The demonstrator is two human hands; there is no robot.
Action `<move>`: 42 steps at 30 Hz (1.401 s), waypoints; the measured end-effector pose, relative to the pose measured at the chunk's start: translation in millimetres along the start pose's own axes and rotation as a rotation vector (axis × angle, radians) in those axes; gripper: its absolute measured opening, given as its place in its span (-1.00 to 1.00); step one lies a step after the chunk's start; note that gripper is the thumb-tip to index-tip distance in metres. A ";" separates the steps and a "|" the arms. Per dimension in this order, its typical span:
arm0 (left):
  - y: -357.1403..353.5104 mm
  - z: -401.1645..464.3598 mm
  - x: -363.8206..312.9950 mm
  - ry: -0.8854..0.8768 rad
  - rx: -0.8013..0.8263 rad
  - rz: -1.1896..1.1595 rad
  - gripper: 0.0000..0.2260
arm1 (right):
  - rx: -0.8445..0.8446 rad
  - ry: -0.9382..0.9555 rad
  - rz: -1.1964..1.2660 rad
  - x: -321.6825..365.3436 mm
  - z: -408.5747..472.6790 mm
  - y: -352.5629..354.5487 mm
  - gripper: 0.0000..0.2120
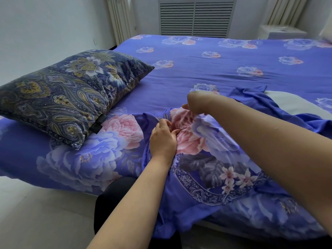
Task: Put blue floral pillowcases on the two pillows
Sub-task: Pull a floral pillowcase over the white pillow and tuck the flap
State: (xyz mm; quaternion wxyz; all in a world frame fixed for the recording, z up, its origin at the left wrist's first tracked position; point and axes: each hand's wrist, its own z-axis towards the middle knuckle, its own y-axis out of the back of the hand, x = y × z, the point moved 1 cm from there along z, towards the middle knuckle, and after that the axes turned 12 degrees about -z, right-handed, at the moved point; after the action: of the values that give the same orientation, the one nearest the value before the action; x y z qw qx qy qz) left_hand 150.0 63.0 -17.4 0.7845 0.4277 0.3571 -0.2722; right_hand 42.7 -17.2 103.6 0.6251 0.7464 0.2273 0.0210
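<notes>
A blue floral pillowcase (206, 159) with pink and pale blue peonies lies crumpled on the near edge of the bed. My left hand (162, 139) grips a fold of it near its upper end. Just beyond, my right hand (196, 103) pinches the fabric and lifts it a little. A dark blue paisley pillow (68, 94) lies on the bed at the left, apart from both hands. A white pillow (294, 103) shows at the right, partly under plain blue cloth (255, 99).
The bed (215, 60) is covered by a blue quilt with small flower prints. A white wall stands at the left, a louvred radiator cover (195, 17) and curtains at the back. Pale floor (36, 212) lies in front of the bed.
</notes>
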 end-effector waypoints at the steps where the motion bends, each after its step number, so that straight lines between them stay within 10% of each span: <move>1: -0.3 0.1 0.1 0.000 0.002 0.001 -0.76 | 0.001 -0.026 -0.047 -0.4 -1.6 -2.2 -0.64; 14: 1.0 -2.6 -2.4 -0.015 -0.014 0.048 -0.77 | 0.047 0.017 -0.196 3.0 -1.4 2.2 -0.94; 26: 0.1 1.6 -6.3 -0.190 -0.113 0.215 -0.56 | -0.121 0.021 -0.142 -67.0 -29.4 -55.5 -0.71; 35: -4.3 4.5 -8.9 -0.372 -0.069 0.190 -0.97 | -0.356 0.003 0.212 -48.2 -26.1 -68.4 -0.83; 42: 7.2 14.2 -32.0 -0.314 0.099 0.124 -0.74 | -0.377 -0.043 -0.142 -89.0 -31.2 -82.2 -0.71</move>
State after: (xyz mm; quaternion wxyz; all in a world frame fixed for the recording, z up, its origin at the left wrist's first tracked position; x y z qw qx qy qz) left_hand 140.9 58.1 16.7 0.8240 0.4392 0.1891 -0.3039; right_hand -72.6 -11.5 55.4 0.7584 0.5985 0.2581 0.0029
